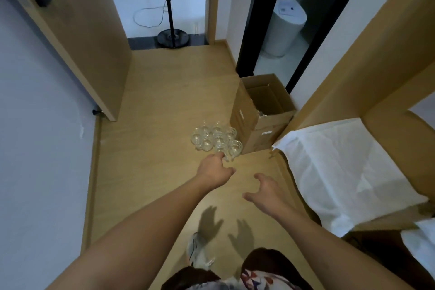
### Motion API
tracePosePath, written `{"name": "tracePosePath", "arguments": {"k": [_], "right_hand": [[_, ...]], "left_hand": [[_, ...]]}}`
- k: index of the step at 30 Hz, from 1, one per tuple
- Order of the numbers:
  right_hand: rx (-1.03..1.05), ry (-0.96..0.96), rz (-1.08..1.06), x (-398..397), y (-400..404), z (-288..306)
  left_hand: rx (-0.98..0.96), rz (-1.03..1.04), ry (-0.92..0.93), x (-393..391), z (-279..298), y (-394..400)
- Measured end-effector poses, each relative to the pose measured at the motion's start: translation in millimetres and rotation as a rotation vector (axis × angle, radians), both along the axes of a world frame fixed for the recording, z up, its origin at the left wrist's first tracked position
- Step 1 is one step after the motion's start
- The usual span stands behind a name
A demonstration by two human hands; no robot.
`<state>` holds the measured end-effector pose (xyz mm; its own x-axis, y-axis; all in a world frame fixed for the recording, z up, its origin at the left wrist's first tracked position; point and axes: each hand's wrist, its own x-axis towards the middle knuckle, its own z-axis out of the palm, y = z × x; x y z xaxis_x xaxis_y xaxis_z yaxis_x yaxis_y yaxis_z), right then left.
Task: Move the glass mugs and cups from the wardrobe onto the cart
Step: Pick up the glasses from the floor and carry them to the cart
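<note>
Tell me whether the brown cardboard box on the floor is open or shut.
Open: the brown cardboard box has its top flaps standing up, and its inside shows.

Glass mugs (216, 139) clustered on floor (164, 106) beside open box (261, 122). Left hand (215, 168) reaches nearest mug; right hand (266, 192) spread, empty.

I see clear, glossy glass mugs (216, 139) clustered on a pale wood-look floor (164, 106) with a smooth, low-sheen finish. The open box (261, 110) beside them is matt brown cardboard. The door (77, 30) shows the same light wood tone, smooth and matt. White cloth (329, 172) lies soft and slightly creased. The wall (40, 125) looks matt white.
</note>
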<state>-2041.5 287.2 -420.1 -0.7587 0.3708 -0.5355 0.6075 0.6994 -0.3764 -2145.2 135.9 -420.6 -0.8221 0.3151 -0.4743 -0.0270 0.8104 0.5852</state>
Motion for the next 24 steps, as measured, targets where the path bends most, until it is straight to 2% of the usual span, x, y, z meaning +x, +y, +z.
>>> {"name": "tracePosePath", "arguments": {"k": [11,17,20,24], "right_hand": [[-0.050,-0.110,-0.022,-82,27,-33],[-0.096,-0.153,0.020,-156,76,-68],[-0.149,-0.191,-0.015,-194,107,-91],[-0.209,-0.267,-0.066,-238,145,-129]], "left_hand": [[-0.007,0.075,-0.174,-75,-38,22],[-0.036,0.167,-0.248,-138,-60,62],[-0.051,0.277,-0.345,-167,-73,87],[-0.103,0.321,-0.416,-208,-107,127]]}}
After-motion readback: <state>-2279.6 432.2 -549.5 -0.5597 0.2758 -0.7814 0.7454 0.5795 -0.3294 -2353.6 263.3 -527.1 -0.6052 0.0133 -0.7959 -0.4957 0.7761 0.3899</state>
